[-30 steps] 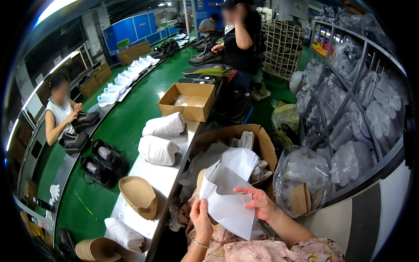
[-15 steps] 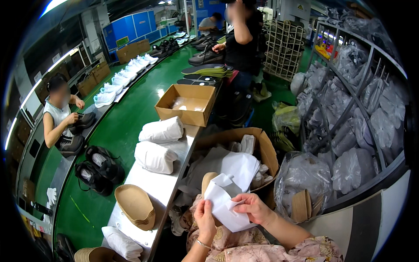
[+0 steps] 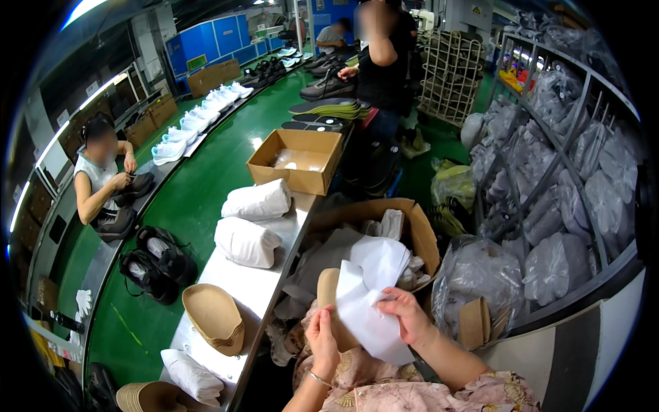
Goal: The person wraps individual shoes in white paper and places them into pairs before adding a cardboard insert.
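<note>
My left hand [image 3: 322, 338] pinches a tan, rounded cardboard insert [image 3: 327, 288] in front of my lap. White tissue paper [image 3: 367, 312] lies against the insert, covering part of it. At the paper's right side, my right hand [image 3: 410, 319] has a fold gripped between thumb and fingers. To the left, on the metal ledge [image 3: 202, 264], sits a nested stack of similar tan inserts [image 3: 214, 317]. White paper-wrapped bundles [image 3: 248, 242] lie on the same ledge, one of them [image 3: 191, 376] near its front end.
A large carton [image 3: 420, 237] holding white and grey paper stands beyond my hands. An open box [image 3: 295, 161] sits on the ledge by the green conveyor [image 3: 220, 178]. Black shoes [image 3: 154, 264] rest on the belt. Bagged items fill a rack [image 3: 549, 158] at right. Co-workers are at the line.
The white paper has been spread and pulled to the right, so more of the tan insert shows. My right hand has risen slightly.
</note>
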Demonstrator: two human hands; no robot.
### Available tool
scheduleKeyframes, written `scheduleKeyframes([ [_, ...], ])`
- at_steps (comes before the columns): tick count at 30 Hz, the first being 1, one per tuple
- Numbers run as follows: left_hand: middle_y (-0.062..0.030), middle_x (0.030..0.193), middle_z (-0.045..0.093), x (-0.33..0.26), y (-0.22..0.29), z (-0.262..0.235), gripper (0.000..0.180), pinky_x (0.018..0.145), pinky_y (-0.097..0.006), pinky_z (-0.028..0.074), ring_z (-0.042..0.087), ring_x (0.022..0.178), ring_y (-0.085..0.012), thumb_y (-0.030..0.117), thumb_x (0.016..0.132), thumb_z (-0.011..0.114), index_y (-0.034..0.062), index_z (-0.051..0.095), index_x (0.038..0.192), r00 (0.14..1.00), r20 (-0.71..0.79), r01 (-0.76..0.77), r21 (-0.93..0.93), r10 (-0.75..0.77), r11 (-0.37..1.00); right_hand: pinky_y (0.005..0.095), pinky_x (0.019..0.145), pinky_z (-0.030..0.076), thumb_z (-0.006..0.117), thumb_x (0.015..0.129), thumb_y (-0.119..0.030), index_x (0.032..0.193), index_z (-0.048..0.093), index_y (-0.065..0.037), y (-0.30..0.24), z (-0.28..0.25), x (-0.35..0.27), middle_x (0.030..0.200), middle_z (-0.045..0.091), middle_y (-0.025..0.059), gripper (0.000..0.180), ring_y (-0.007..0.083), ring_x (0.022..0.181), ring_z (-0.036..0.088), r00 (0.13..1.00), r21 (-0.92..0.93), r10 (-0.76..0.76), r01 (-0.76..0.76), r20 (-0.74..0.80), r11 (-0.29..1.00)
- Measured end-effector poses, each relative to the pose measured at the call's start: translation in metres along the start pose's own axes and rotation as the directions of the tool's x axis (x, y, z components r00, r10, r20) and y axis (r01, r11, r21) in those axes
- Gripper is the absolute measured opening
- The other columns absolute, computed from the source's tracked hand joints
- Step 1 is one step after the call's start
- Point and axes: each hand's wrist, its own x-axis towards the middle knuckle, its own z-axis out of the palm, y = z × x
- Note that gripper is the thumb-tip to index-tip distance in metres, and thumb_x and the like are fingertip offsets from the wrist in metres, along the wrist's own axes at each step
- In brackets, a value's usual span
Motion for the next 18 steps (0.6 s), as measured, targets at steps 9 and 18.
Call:
scheduleKeyframes([
  [9, -0.0027, 0.102, 0.057, -0.005, 0.012, -0.014, 0.033, 0.078, -0.021, 0.041, 0.052, 0.091, -0.0089, -0.003, 0.084, 0.053, 0.0031, 0.051, 0.116, 0.999, 0.010, -0.038, -0.036, 0.038, 0.999, 0.0214, 0.061, 0.047, 0.058, 0.079, -0.003, 0.098, 0.055, -0.001, -0.005, 0.009, 0.007, 0.085, 0.061, 0.0062, 0.019, 0.0100, 0.071, 0.059, 0.988, -0.266, -0.138, 0.153, 0.072, 0.952],
  [18, -0.0048, 0.100, 0.058, -0.012, 0.028, -0.023, 0.035, 0.080, -0.022, 0.043, 0.054, 0.089, -0.0098, -0.001, 0.082, 0.059, -0.0008, 0.048, 0.115, 0.989, 0.132, -0.068, -0.039, 0.073, 0.997, 0.0216, 0.041, 0.041, 0.057, 0.081, -0.008, 0.093, 0.054, -0.002, 0.003, 0.024, 0.008, 0.077, 0.060, 0.0055, 0.014, 0.0098, 0.056, 0.055, 0.994, -0.374, 0.085, -0.053, 0.068, 0.926],
])
